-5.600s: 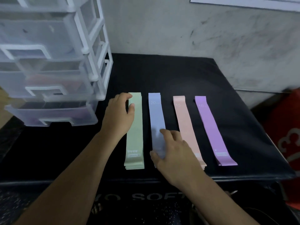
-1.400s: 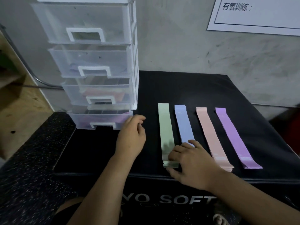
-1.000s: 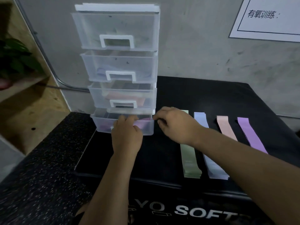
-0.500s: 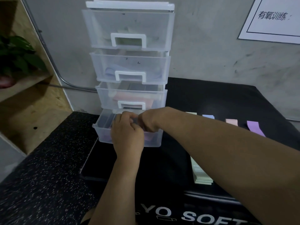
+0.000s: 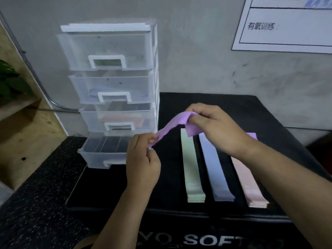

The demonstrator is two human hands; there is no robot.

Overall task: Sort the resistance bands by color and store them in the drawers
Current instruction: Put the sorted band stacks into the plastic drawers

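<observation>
a purple band (image 5: 169, 125) hangs in the air between both hands, above the black padded surface (image 5: 206, 101) and just right of the bottom drawer (image 5: 100, 156). its long axis climbs from lower left to upper right. the left hand (image 5: 142, 159) pinches the low end, fingers (image 5: 152, 141) clamped on it. the right hand (image 5: 217, 128) grips the high end, fingers curled tight on the strip, whose short tail folds over and droops beneath them. the band is thin, flat, matte and limp, arching softly between the two grips.

flat stacks of like strips lie on the surface: a green stack (image 5: 191, 164), a blue stack (image 5: 214, 168) and a pink stack (image 5: 249, 184), side by side with gaps between. their long axes run parallel from the near edge toward the wall. a corner of a purple stack (image 5: 252, 136) shows behind the right wrist.

the drawer unit (image 5: 111, 51) is translucent plastic with white handles, four drawers tall. the bottom drawer is pulled out.
</observation>
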